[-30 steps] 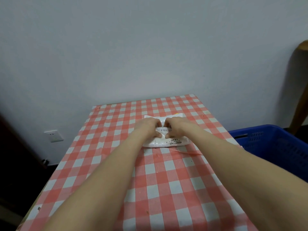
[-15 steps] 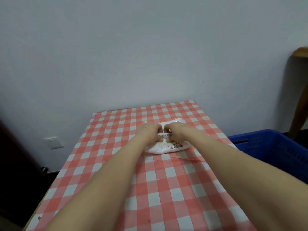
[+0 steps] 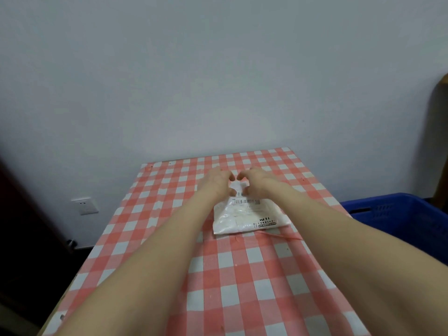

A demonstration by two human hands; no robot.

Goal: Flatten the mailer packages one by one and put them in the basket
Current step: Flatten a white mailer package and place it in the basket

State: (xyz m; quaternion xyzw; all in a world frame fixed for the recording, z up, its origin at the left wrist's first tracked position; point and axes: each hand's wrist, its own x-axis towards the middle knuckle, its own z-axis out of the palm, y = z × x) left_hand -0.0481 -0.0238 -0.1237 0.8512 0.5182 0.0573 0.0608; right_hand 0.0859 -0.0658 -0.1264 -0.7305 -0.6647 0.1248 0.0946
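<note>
Left grip (image 3: 217, 184) and right grip (image 3: 258, 184) both sit on the far end of the mailer package (image 3: 249, 217). Their fingers are curled, and each thumb tip and forefinger tip closes in to pinch at the white film there. The two grips are just beside each other, knuckles up, with the forefinger tips nearly meeting over the mailer's middle. How much of the mailer's far edge lies under the palms is hidden. Both bare forearms reach in from the near side. The left one passes just left of the mailer and the right one covers its far right side.

The mailer package lies flat on the desk (image 3: 242, 275) with its near edge free. Its surface is crinkled and glossy. A printed label strip sits just on the near side of the thumbs, and a line of dark print runs by the near right edge, too small to read. A thin red strip (image 3: 282, 235) lies on the cloth at the mailer's near right corner and trails off to the right; whether it touches the mailer cannot be told.

Under the mailer, the desk wears a red-and-white checked cloth. Right of the mailer, past the desk's edge and lower, stands the blue basket (image 3: 400, 214), with its slotted wall in view. Left of the mailer and well apart from it, a white socket (image 3: 84, 205) sits on the pale wall (image 3: 218, 69).
</note>
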